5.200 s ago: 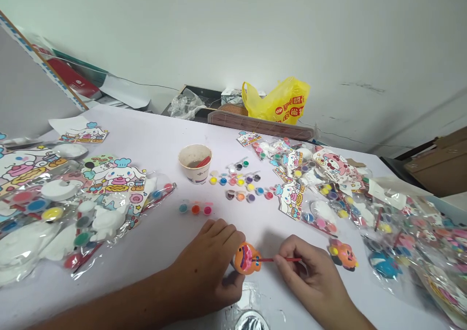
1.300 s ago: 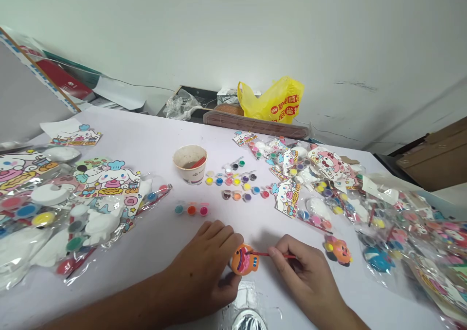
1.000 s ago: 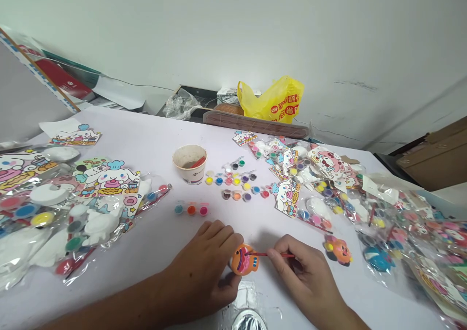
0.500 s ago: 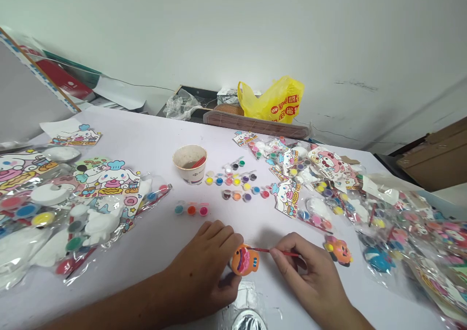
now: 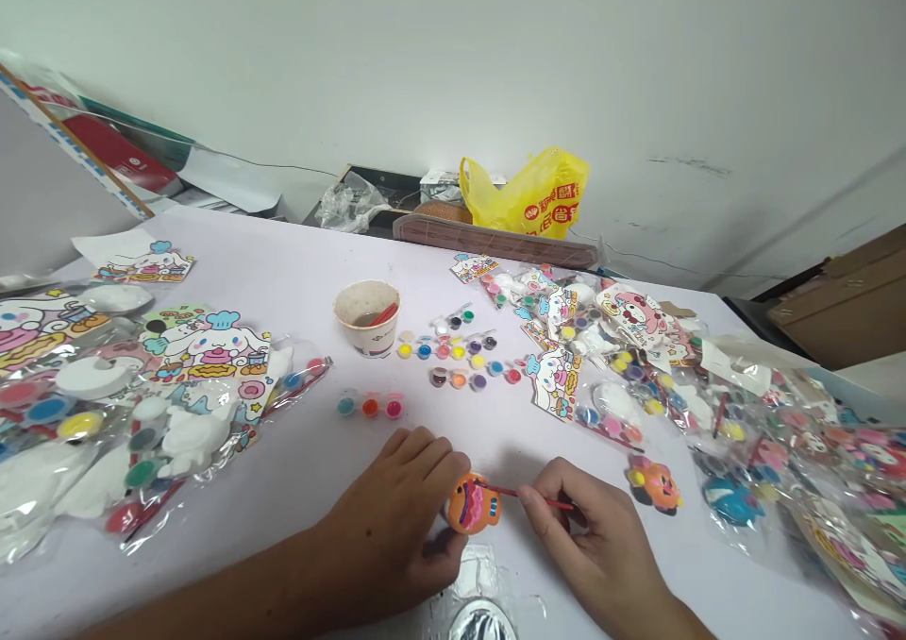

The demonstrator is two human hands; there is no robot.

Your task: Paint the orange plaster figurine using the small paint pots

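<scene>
An orange figurine [image 5: 482, 517] with pink, blue and purple painted details is gripped at its left side between the thumb and fingers of my left hand [image 5: 400, 517]. My right hand [image 5: 591, 531] pinches a thin red paintbrush [image 5: 504, 492], whose tip touches or nearly touches the top of the figurine. Beyond the hands lie several small paint pots, among them a strip of teal, orange and pink pots [image 5: 370, 407]. A paper cup [image 5: 366, 338] of dark liquid stands behind that strip with red sticks inside. To the right of my right hand rests a painted orange and pink figurine [image 5: 655, 485].
Clear bags with white figures and paints [image 5: 191, 432] cover the left side. More bags and printed cards [image 5: 637, 324] spread over the right. At the back are a yellow plastic bag [image 5: 530, 196] and a brown tray edge [image 5: 495, 242]. A round silvery object [image 5: 482, 621] lies at the front.
My right hand has shifted slightly left, and the brush now slopes down more to the right. My left hand keeps its hold on the figurine; the view has moved slightly.
</scene>
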